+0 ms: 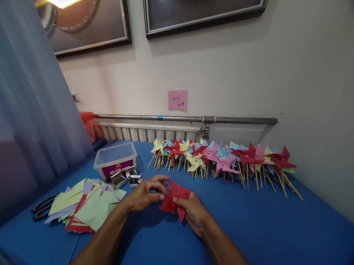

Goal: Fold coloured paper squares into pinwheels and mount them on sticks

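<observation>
A red paper pinwheel point(177, 191), its blades folded toward the middle, is held above the blue table cover by my right hand point(195, 214). The right thumb presses near the pinwheel's centre and the other fingers are behind the paper. My left hand point(145, 193) is at the pinwheel's left side, thumb and forefinger pinched close together at the paper. Whatever those fingertips hold, if anything, is too small to make out. No stick shows on this pinwheel.
Finished pinwheels on sticks point(223, 159) line the wall. To the left lie cut paper sheets point(97, 207), black-handled scissors point(42, 209), small open boxes point(135, 180) and a clear plastic tub point(115, 154). A metal pipe point(178, 119) and radiator run behind; a curtain point(32, 91) hangs left.
</observation>
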`<state>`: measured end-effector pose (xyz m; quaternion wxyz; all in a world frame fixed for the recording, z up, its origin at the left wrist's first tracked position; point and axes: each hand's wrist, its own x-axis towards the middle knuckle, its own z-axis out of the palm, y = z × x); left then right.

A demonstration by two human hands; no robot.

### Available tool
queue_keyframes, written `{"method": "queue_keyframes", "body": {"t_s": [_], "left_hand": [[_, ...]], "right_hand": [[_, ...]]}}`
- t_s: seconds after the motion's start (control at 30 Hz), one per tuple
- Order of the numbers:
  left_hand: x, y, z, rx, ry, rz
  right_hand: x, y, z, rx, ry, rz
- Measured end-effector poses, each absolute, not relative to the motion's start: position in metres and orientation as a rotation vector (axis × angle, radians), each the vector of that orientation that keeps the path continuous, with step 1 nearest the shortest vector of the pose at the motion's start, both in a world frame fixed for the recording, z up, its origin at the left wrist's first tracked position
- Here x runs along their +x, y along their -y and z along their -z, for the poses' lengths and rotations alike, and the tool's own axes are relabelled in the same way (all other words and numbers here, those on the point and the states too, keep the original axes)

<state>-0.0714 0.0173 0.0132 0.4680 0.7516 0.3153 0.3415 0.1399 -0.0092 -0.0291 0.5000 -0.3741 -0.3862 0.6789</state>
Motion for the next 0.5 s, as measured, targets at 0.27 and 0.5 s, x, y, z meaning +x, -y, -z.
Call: {"method": "queue_keyframes", "body": {"t_s": [0.27, 0.5], "left_hand": [[-0.0737, -0.0086, -0.0228, 1.896, -0.803, -0.673], [-0.0726, -0.0074, -0.0224, 1.901, -0.887, -0.645]], "right_hand": [[0.1430, 0.0151, 0.0247, -0.897, 1.000, -1.683], [0.1393, 0.0115, 0.0294, -0.946, 1.117, -1.584]]}}
